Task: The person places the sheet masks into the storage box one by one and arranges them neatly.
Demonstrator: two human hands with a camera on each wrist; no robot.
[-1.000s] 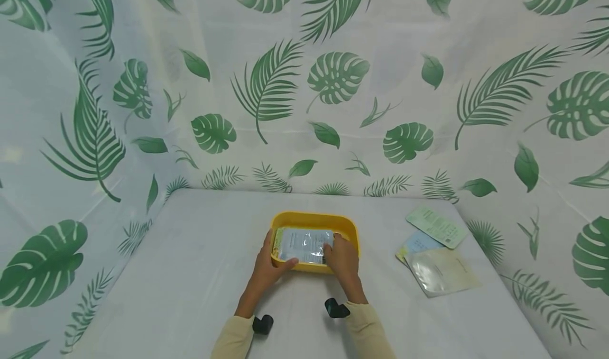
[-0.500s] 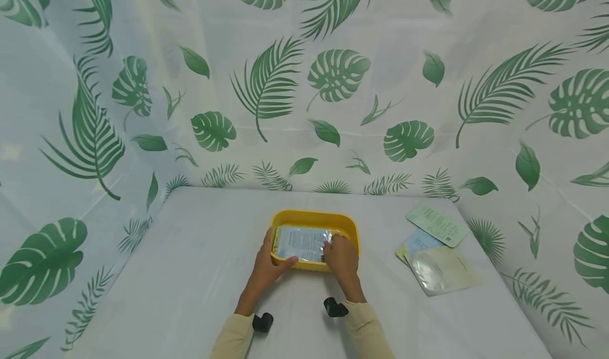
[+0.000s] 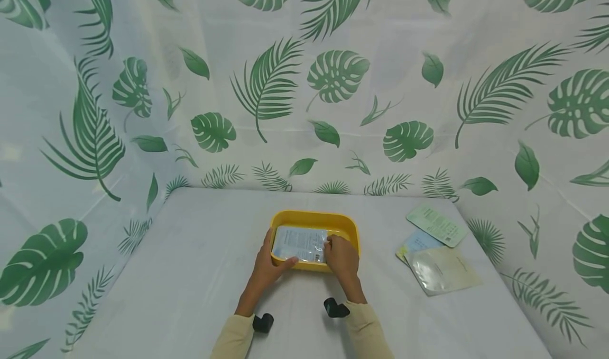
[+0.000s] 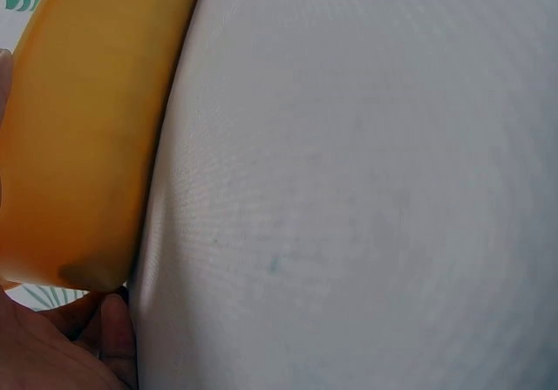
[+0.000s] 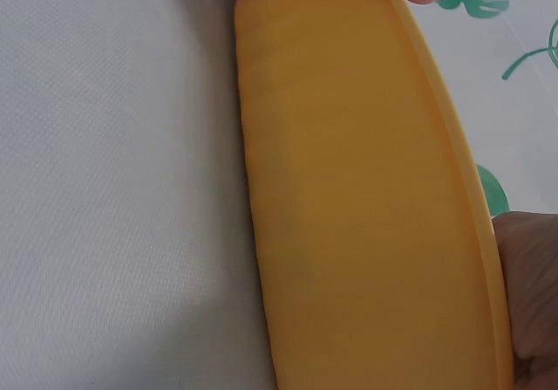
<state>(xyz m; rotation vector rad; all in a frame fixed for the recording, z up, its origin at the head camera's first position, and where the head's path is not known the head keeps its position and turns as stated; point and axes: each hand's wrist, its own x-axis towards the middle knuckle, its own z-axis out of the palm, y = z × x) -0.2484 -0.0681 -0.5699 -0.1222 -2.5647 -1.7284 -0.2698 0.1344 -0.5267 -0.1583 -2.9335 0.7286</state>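
The silvery packet point(image 3: 300, 244), gripped by both the left hand point(image 3: 267, 264) and right hand point(image 3: 340, 257), had sunk lower into the yellow tray point(image 3: 349, 229); three packets point(image 3: 436, 253) lay at lower right.

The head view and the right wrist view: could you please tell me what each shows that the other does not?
Only the head view shows the silvery packet in the yellow tray, both hands on it, left hand and right hand, plus three loose packets. Only the right wrist view shows the tray's outer wall close up. Both share the tray and white table.
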